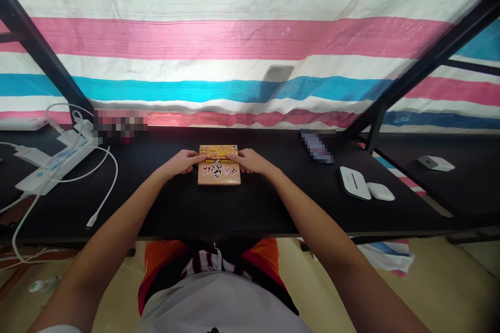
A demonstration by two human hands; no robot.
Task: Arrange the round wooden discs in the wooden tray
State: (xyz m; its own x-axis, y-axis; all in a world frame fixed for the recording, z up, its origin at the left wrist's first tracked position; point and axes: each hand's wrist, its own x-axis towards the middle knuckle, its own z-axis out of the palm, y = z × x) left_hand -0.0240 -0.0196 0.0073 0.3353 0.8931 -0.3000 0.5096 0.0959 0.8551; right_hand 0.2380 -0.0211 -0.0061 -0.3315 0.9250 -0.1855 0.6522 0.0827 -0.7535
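A flat yellow-orange box (pixel 219 171) with printed characters lies on the black table (pixel 250 208) straight in front of me. My left hand (pixel 183 161) grips its left edge, fingers curled over the upper left corner. My right hand (pixel 252 160) holds the right edge the same way, fingers curled over the upper right corner. Both forearms reach in from the near edge of the table.
White power strips (pixel 58 158) with cables (pixel 105 187) lie at the left. Two white devices (pixel 354 182) (pixel 380 191) sit at the right, a dark flat item (pixel 317 146) behind them. Black frame struts (pixel 414 78) slant up both sides. A striped tarp (pixel 250 36) hangs behind.
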